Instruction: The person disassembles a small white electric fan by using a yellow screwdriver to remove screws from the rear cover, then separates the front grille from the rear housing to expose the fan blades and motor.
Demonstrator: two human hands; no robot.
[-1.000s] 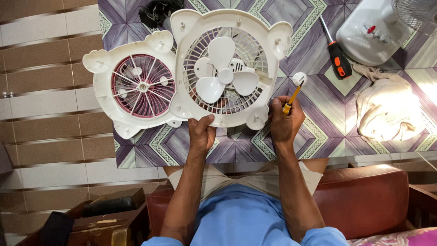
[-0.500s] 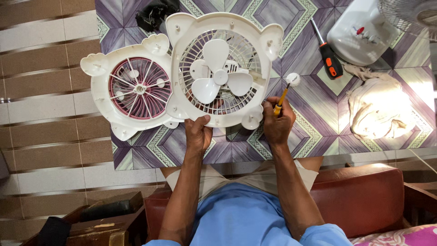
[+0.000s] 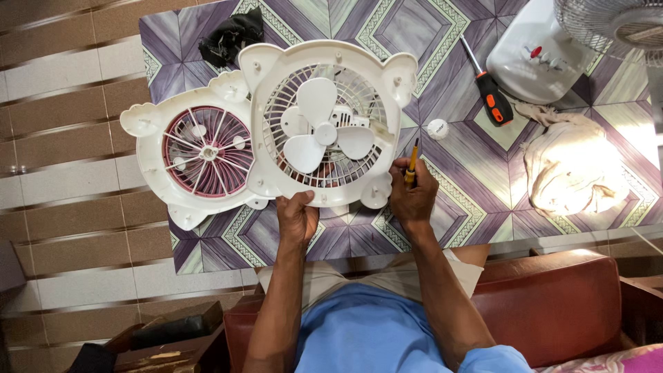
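1. Bottom centre of the frame: the seated person's blue shirt (image 3: 366, 331) and beige shorts (image 3: 324, 273), with a brown leather seat (image 3: 552, 304) to the right.
2. Lower centre: the left hand (image 3: 295, 217), fingers curled and thumb on top, grips the lower rim of the white plastic fan housing with round grille and three-blade propeller (image 3: 324, 124). The housing lies flat on the purple-and-green diamond-patterned table top (image 3: 469, 173), centre to upper centre of the frame.
3. Right of it: the right hand (image 3: 413, 197) is closed around a slim yellow-handled screwdriver (image 3: 411, 162), which points up beside the housing's lower right corner.
4. Judged step: disassembly or reassembly of the housing, the tool poised near the corner mounting lug (image 3: 376, 193). The next move probably calls for seating the tip squarely in a screw recess while the left hand keeps the housing from turning.
5. Left of centre: a second white fan panel with a pink-rimmed spoked grille (image 3: 200, 152) is partly tucked under the housing.
6. Right of centre: a small white round knob (image 3: 437, 128) lies loose on the table.
7. Further up: a black-and-orange screwdriver (image 3: 492, 95), a cream cloth (image 3: 573, 166), a white fan base (image 3: 545, 59), and a black bundle (image 3: 231, 34) at upper left.
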